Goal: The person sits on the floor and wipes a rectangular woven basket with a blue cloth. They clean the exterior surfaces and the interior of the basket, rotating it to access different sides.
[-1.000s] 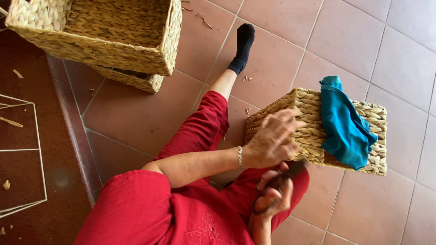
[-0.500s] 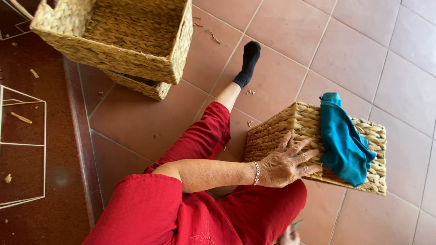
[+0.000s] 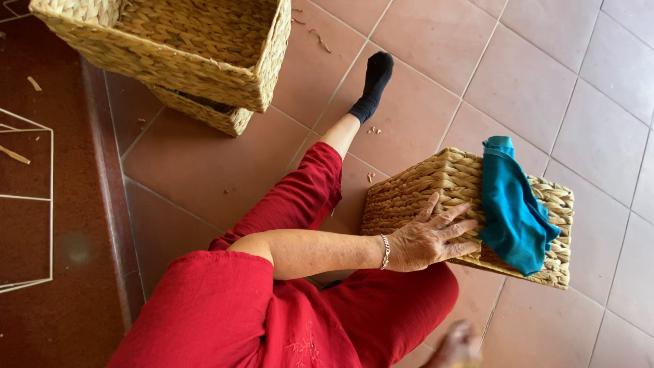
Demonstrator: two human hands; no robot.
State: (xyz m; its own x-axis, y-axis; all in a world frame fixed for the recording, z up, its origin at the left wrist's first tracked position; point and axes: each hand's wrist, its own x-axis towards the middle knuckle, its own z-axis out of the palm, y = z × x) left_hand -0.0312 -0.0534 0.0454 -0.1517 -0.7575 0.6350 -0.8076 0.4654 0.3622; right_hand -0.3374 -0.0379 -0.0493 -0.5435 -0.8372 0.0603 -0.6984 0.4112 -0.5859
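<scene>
My left hand [image 3: 429, 240] lies flat, fingers spread, on the woven basket [image 3: 436, 191] on the floor tiles, gripping nothing. Right hand [image 3: 458, 344] is blurred; I cannot tell. I should press evenly, beside the teal cloth [image 3: 512, 211].

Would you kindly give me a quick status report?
Left hand flat on woven basket. Right hand blurred, low. Teal cloth draped over basket.

The basket [image 3: 436, 197] under the left hand [image 3: 429, 238] is woven from thick, rough straw-coloured fibre, matt and knobbly, with a soft teal cloth [image 3: 511, 211] draped over its 3 o'clock end. The larger baskets [image 3: 197, 48] at 11 o'clock have the same coarse weave. The floor [image 3: 531, 75] is smooth terracotta tile with a dull sheen, and a thin white metal wire frame [image 3: 41, 197] stands at 9 o'clock.
</scene>
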